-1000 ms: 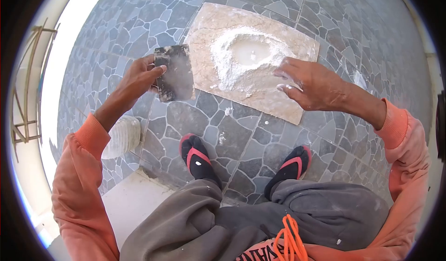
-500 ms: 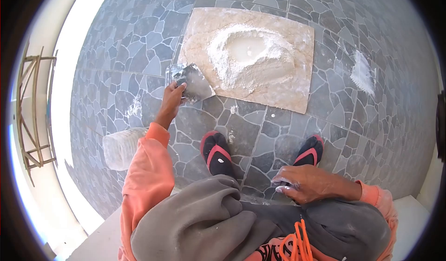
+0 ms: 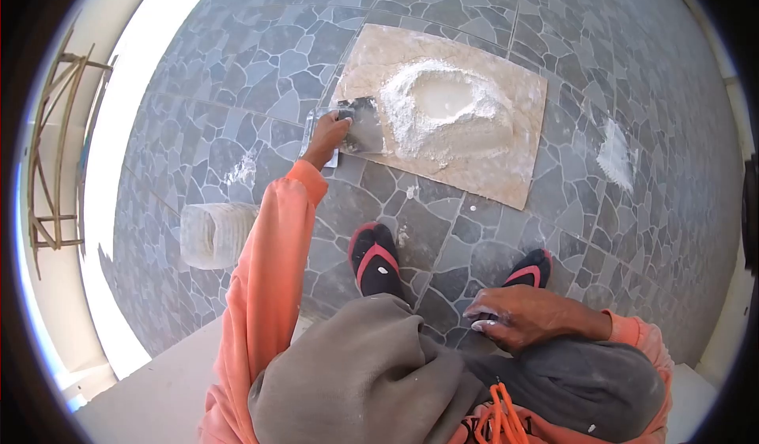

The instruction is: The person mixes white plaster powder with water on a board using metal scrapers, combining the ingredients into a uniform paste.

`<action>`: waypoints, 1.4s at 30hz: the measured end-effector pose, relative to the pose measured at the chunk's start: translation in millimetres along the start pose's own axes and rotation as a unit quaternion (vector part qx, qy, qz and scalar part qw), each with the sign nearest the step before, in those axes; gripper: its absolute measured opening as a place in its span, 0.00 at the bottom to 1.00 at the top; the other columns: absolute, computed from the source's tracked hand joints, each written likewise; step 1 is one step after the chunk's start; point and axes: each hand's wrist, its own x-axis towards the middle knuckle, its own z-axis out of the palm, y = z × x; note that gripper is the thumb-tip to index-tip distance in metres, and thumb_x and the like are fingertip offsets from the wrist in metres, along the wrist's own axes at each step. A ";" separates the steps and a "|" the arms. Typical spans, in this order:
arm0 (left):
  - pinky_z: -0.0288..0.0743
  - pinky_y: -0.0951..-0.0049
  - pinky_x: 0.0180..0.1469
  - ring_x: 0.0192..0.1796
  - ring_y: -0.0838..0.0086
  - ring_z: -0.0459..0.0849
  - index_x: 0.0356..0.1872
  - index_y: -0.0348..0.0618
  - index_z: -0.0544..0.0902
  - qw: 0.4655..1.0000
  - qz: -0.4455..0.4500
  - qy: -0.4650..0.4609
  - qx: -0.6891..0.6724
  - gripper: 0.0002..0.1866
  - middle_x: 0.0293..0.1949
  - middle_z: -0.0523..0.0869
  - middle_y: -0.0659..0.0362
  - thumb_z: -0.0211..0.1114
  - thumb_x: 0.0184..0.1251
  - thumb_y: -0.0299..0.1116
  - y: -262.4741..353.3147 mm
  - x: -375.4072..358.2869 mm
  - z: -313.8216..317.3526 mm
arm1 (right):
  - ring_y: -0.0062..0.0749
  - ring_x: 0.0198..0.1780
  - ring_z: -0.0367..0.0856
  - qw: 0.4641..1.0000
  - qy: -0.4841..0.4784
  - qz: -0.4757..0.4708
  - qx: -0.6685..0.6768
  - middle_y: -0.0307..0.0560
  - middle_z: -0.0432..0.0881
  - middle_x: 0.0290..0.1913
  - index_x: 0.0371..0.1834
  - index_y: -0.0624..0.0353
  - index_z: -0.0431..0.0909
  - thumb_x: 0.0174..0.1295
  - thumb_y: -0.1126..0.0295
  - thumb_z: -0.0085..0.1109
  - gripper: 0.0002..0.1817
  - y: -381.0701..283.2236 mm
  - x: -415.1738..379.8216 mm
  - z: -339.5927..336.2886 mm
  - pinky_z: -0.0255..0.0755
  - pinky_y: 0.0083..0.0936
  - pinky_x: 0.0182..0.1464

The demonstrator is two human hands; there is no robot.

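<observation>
My left hand [image 3: 328, 138] is closed round the dark handle of a wide flat scraper [image 3: 366, 130], its grey metal blade over the left edge of a beige marble-patterned board [image 3: 506, 183]. On that board lies a heap of white powder [image 3: 466, 139], hollowed in the middle around a pool of whitish liquid [image 3: 443, 96]. A second flat plate [image 3: 332, 159] shows partly beneath my left hand, on the floor. My right hand [image 3: 518, 315] rests by my right knee, fingers curled and dusted white. Something dark shows between those fingers, too hidden to name.
A clear ribbed plastic container [image 3: 217, 236] lies left of my left forearm. White powder smears mark the stone-patterned floor [image 3: 427, 215] at left, and a larger white patch [image 3: 617, 155] lies right of the board. My feet in black and red flip-flops [image 3: 375, 258] stand before it.
My left hand has moved up and right with the scraper, bringing its blade onto the board's left side. The second plate stays on the floor. My right hand stays by the knee.
</observation>
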 end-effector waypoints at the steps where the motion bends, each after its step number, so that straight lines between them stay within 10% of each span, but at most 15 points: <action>1: 0.71 0.75 0.31 0.31 0.78 0.78 0.49 0.42 0.82 0.999 -0.018 0.021 0.037 0.13 0.32 0.83 0.62 0.63 0.65 0.34 -2.9 8.7 -2.0 | 0.49 0.49 0.80 1.000 -0.003 0.010 -0.002 0.53 0.79 0.48 0.55 0.62 0.75 0.67 0.66 0.54 0.16 -0.1 -0.9 -0.9 0.75 0.37 0.51; 30: 0.68 0.66 0.32 0.29 0.74 0.73 0.40 0.32 0.77 0.943 0.010 0.151 0.296 0.12 0.26 0.77 0.59 0.58 0.65 0.33 59.5 30.9 74.6 | 0.55 0.45 0.80 0.999 0.015 -0.049 -0.003 0.57 0.77 0.43 0.50 0.65 0.74 0.63 0.69 0.56 0.15 18.4 -4.6 8.7 0.75 0.42 0.46; 42: 0.75 0.57 0.41 0.37 0.48 0.84 0.38 0.33 0.79 0.869 0.091 0.110 0.473 0.15 0.31 0.84 0.40 0.60 0.56 0.35 112.2 48.0 119.7 | 0.55 0.45 0.80 0.999 0.009 -0.047 0.000 0.56 0.77 0.44 0.52 0.63 0.73 0.64 0.68 0.56 0.15 22.4 -3.8 10.7 0.75 0.43 0.46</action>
